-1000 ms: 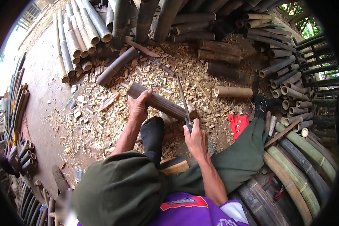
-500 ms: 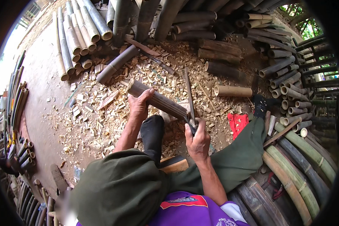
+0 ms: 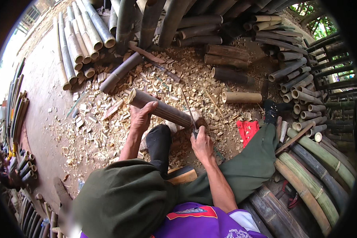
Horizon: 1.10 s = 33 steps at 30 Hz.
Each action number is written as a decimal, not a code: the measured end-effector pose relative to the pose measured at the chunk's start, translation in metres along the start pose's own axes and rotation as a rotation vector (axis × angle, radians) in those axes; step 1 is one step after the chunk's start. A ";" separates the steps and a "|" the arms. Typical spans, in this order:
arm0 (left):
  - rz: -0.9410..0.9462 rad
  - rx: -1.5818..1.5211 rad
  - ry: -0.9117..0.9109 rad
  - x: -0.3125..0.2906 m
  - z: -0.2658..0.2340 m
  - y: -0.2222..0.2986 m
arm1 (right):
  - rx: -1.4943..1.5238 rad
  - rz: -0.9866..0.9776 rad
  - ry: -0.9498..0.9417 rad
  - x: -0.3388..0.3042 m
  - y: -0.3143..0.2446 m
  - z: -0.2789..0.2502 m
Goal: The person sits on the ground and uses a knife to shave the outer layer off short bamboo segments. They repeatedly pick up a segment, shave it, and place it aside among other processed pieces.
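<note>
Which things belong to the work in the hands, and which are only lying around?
In the work: dark bamboo tube, held by the left hand; thin-bladed tool, held by the right hand.

Lying around: pale bamboo tube; red piece, probably cloth.

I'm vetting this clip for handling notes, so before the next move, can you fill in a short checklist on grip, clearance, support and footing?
1. Left hand grip: ok, wrapped round the bamboo tube near its open end.
2. Right hand grip: ok, closed on the handle of the long-bladed tool.
3. Left hand clear of the tool: ok, the tool is toward the tube's other end.
4. Black-socked foot clear of the tool: ok, apart, to its left.
5. Tube resting on the pale block: cannot tell, contact unclear.
6. Floor free of litter: not ok, wood chips scattered about.
</note>
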State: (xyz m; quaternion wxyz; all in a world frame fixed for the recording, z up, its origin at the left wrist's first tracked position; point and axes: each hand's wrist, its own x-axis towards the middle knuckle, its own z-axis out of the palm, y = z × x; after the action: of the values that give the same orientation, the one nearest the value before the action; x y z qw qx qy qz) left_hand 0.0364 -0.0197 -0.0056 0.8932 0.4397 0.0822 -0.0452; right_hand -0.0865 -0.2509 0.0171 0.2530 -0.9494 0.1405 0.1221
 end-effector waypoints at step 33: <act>-0.082 0.233 0.075 -0.032 -0.018 0.016 | 0.261 -0.106 0.123 -0.019 0.005 0.006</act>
State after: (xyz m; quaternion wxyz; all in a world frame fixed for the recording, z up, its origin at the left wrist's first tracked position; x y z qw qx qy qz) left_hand 0.0052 0.0052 0.0020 0.8298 0.5381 0.1279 -0.0745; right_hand -0.1068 -0.2481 0.0157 0.3714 -0.9201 0.1203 0.0307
